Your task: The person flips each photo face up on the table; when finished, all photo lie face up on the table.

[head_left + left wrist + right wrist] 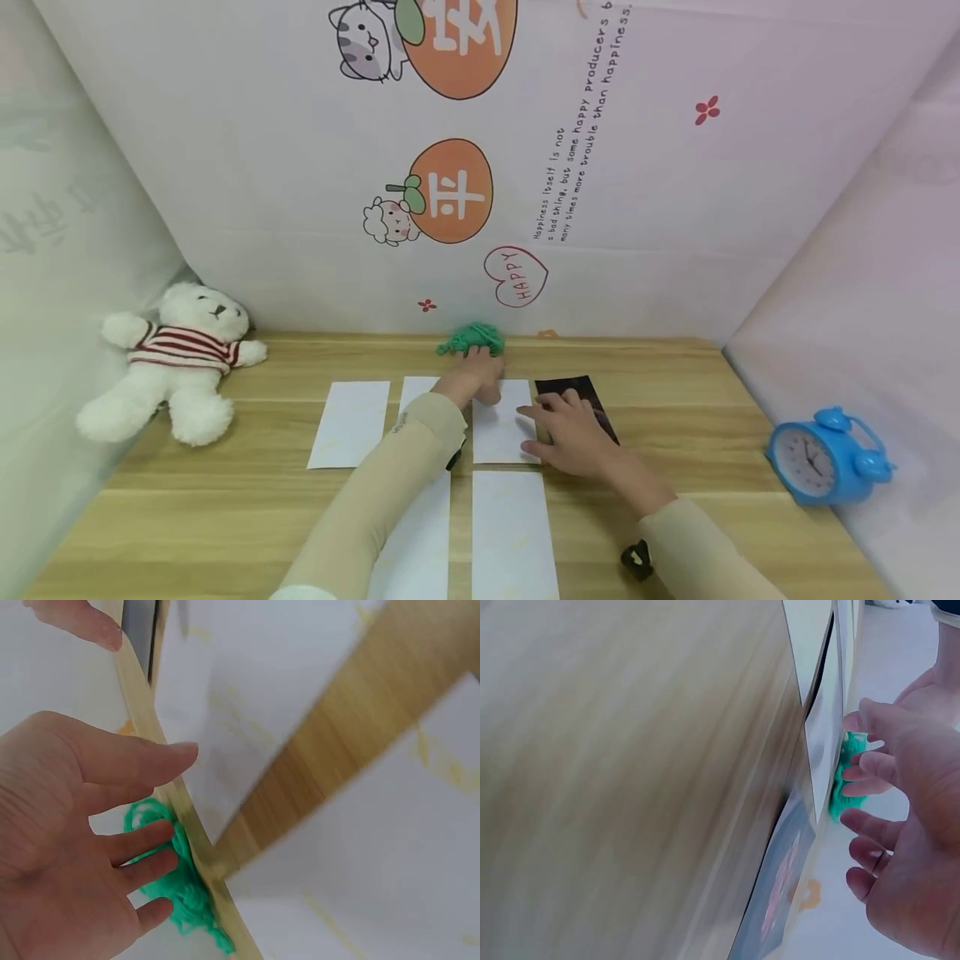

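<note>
My left hand (480, 375) reaches to the back of the table, its fingers at a bundle of green yarn (474, 335). In the left wrist view the fingers are loosely extended and spread across the yarn (184, 892), the thumb held apart. My right hand (573, 433), fingers spread, is over the edge of a white sheet (504, 446) and a dark picture card (589, 390), partly covering the card. The right wrist view shows the card (780, 877) with a pinkish shape on it. Nothing is gripped by this hand.
More white sheets (348, 425) lie in rows, some partly under my left arm. A white teddy bear (176, 358) in a striped sweater sits at the left. A blue alarm clock (821, 458) stands at the right edge. A printed backdrop (637, 275) rises behind the table.
</note>
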A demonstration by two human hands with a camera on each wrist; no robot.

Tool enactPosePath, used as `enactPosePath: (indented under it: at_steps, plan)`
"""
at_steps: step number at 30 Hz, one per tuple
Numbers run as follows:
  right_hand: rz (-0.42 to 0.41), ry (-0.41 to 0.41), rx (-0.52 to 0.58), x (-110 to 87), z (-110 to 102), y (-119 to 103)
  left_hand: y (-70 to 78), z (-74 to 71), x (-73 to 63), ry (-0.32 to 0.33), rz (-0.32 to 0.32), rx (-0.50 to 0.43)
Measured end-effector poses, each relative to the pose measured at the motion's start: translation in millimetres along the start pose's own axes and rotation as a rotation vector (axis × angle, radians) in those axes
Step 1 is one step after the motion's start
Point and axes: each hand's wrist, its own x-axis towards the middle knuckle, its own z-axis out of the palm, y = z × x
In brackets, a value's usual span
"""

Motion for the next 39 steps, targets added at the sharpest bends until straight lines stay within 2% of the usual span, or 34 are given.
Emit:
enactPosePath:
  at_steps: [6,18,25,35,39]
  plan:
    - [0.055,-0.074,-0.054,8.3,8.1,-5.3,-8.4,4.3,-0.5,-0.025,-0.001,-0.055]
    - [0.092,-0.136,-0.049,12.3,13.9,-8.2,-11.7,12.7,9.1,-0.003,0.027,-0.042]
    - [0.089,-0.125,-0.03,13.0,15.4,-8.1,-10.2,10.6,7.9,-0.009,0.018,-0.051]
    - [0.089,-0.127,-0.017,13.4,17.9,-6.2,-8.5,14.1,14.2,-0.034,0.007,-0.052]
    - [0.093,-0.13,-0.014,13.0,18.0,-6.1,-5.4,11.2,8.2,-0.016,0.021,-0.036]
